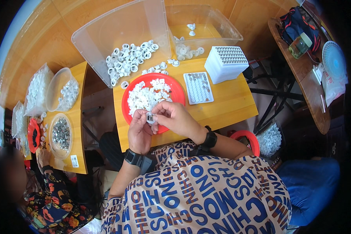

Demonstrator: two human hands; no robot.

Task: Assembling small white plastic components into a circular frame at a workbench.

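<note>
Just above the near half of a round red tray (180, 86), the left hand (139, 134) and the right hand (180, 120) come together, with the fingers of both drawn in close around a small white part (149, 117). A dark opening shows in it; fingertips press it from either side, and exactly which ones bear on it is partly hidden. Directly beyond the fingers, white plastic pieces (142, 95) lie heaped in the red tray. Farther off and slightly left of them, ring-shaped white parts (130, 58) lie in a large clear bin (124, 23). To the right of the fingers, across the yellow worktop (230, 103), sits a white tray (190, 100) partly filled with round pieces, and just past it a stack of white trays (224, 70). Well to their left, a co-worker's hand (44, 158) rests near a shallow bowl (70, 146) of shiny pieces.
</note>
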